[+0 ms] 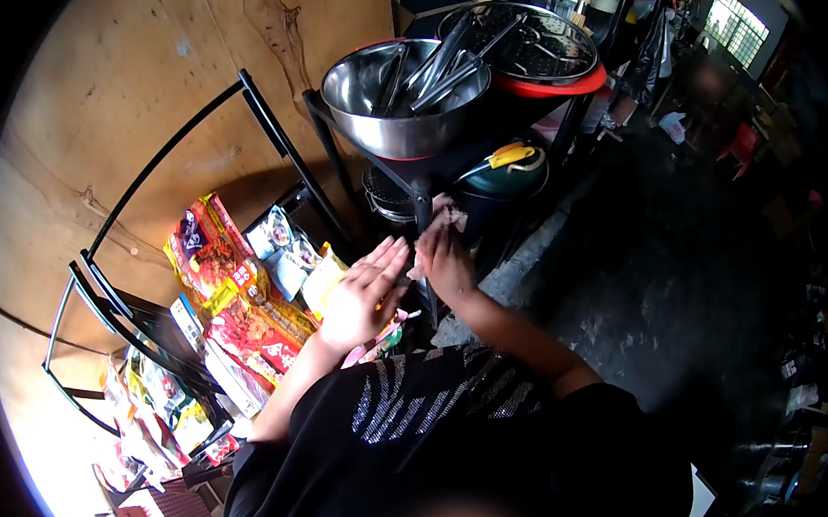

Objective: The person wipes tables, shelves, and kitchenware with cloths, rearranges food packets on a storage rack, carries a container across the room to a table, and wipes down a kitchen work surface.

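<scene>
- From where I'm standing, the right hand [444,258] is reaching up to the cloth [448,212], its fingers clamping on it beside the rack's front post [421,202]; the thumb is hiding from view.
- The cloth is bunching up, one part showing past the fingertips and another beside the palm; its long axis is running roughly along the post, its upper end pointing away from the person and its lower end back toward them.
- The left hand [359,298] is hovering just beside, palm turning toward the right hand, fingers lying nearly straight and close together; it is standing open, with nothing showing in its grip.
- Above the hands, the steel bowl [384,133] is sitting on the rack, with metal utensils [442,66] leaning inside it at several slants.
- Behind and to the right of the bowl, a dark lid [531,43] is lying over a red basin [576,86].
- Lower down, a yellow handle [510,156] is resting over a dark green pot [513,181].
- Left of the left hand, bright packets [258,330] are crowding a black shelf [159,323] near the wooden wall [130,99].
</scene>
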Demonstrator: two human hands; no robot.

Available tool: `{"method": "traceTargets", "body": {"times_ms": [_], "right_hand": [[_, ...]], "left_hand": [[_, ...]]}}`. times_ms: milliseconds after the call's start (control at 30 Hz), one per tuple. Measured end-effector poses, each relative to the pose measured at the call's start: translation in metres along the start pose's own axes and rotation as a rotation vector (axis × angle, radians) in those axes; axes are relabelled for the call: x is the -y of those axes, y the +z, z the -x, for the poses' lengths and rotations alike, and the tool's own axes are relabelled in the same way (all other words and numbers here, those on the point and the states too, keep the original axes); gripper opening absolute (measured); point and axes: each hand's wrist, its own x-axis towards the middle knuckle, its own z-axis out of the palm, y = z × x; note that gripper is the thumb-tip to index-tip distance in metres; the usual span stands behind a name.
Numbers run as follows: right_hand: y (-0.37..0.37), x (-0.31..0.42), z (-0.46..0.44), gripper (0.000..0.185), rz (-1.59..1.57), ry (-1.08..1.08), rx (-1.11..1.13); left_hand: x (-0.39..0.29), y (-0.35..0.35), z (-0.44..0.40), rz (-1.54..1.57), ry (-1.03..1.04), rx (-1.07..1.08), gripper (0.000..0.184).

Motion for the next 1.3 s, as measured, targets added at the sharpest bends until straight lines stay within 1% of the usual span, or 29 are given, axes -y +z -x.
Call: {"method": "traceTargets", "body": {"times_ms": [100, 133, 167, 200, 233, 267, 300, 333, 367, 400, 433, 467, 533, 567, 600, 633, 667, 700, 733, 800, 900, 1000, 1033, 1100, 1200, 1233, 1300], "right_hand": [[-0.007, 0.007, 0.006, 0.065, 0.229, -0.039, 0.148], [-0.007, 0.006, 0.009, 0.067, 0.33, -0.102, 0.216], [-0.002, -0.001, 0.016, 0.068, 0.431, -0.203, 0.336], [0.004, -0.006, 0.022, 0.07, 0.486, -0.303, 0.461], [0.01, -0.016, 0.028, 0.072, 0.49, -0.397, 0.596], [0.011, -0.026, 0.033, 0.071, 0.278, -0.19, 0.648], [0.011, -0.037, 0.038, 0.07, 0.066, 0.019, 0.656], [-0.002, -0.043, 0.039, 0.07, -0.431, 0.556, 0.75], [0.002, -0.054, 0.06, 0.065, -0.455, 0.344, 0.359], [-0.032, -0.053, 0.049, 0.062, -0.441, 0.452, 0.485], [-0.033, -0.061, 0.056, 0.059, -0.472, 0.426, 0.362], [-0.031, -0.069, 0.069, 0.056, -0.501, 0.399, 0.24], [-0.03, -0.084, 0.084, 0.053, -0.487, 0.446, 0.234], [-0.031, -0.089, 0.088, 0.051, -0.48, 0.469, 0.232], [-0.031, -0.091, 0.091, 0.047, -0.487, 0.474, 0.206], [-0.033, -0.092, 0.092, 0.043, -0.494, 0.481, 0.182], [-0.035, -0.093, 0.092, 0.039, -0.501, 0.488, 0.157], [-0.038, -0.095, 0.093, 0.038, -0.503, 0.523, 0.214], [-0.045, -0.093, 0.091, 0.039, -0.5, 0.516, 0.184], [-0.059, -0.088, 0.085, 0.043, -0.495, 0.507, 0.126], [-0.063, -0.091, 0.085, 0.045, -0.543, 0.543, 0.142], [-0.074, -0.089, 0.08, 0.045, -0.603, 0.505, 0.074], [-0.08, -0.087, 0.077, 0.044, -0.579, 0.534, 0.111], [-0.092, -0.085, 0.071, 0.042, -0.53, 0.588, 0.184], [-0.121, -0.072, 0.053, 0.039, -0.673, 0.491, 0.002], [-0.131, -0.071, 0.046, 0.038, -0.699, 0.497, 0.006], [-0.134, -0.076, 0.037, 0.038, -0.772, 0.486, -0.077]], "left_hand": [[0.005, 0.023, -0.025, -0.068, 0.062, -0.036, 0.068], [0.005, 0.029, -0.031, -0.1, 0.085, -0.052, 0.065], [0.006, 0.031, -0.035, -0.14, 0.117, -0.063, 0.064], [0.007, 0.031, -0.039, -0.18, 0.149, -0.075, 0.062], [0.006, 0.029, -0.04, -0.179, 0.169, -0.149, 0.062], [0.008, 0.021, -0.043, -0.159, 0.208, -0.231, 0.061], [0.018, 0.011, -0.049, -0.175, 0.249, -0.366, 0.064], [0.028, 0.001, -0.058, -0.189, 0.291, -0.498, 0.067], [0.027, -0.013, -0.071, -0.173, 0.152, -0.583, 0.072], [0.023, -0.03, -0.084, -0.152, 0.01, -0.662, 0.077], [0.025, -0.045, -0.096, -0.168, -0.062, -0.621, 0.087], [0.028, -0.059, -0.11, -0.174, -0.001, -0.613, 0.093], [0.033, -0.077, -0.127, -0.183, 0.055, -0.374, 0.091], [0.032, -0.08, -0.133, -0.159, 0.074, -0.342, 0.084], [0.037, -0.078, -0.138, -0.077, 0.104, -0.322, 0.066], [0.045, -0.075, -0.142, -0.048, 0.105, -0.33, 0.058], [0.05, -0.075, -0.143, -0.019, 0.107, -0.338, 0.05], [0.054, -0.078, -0.143, -0.023, 0.104, -0.342, 0.046], [0.058, -0.083, -0.142, -0.028, 0.103, -0.346, 0.043], [0.07, -0.092, -0.142, -0.024, 0.061, -0.294, 0.046], [0.087, -0.11, -0.146, 0.007, 0.117, -0.266, 0.048], [0.103, -0.131, -0.153, -0.031, 0.141, -0.171, 0.052], [0.108, -0.137, -0.154, -0.028, 0.125, -0.125, 0.051], [0.115, -0.14, -0.152, 0.014, 0.143, -0.108, 0.049], [0.122, -0.141, -0.143, 0.041, 0.141, -0.136, 0.048], [0.122, -0.141, -0.138, 0.047, 0.137, -0.149, 0.048], [0.122, -0.143, -0.127, 0.03, 0.112, -0.198, 0.047]]}}
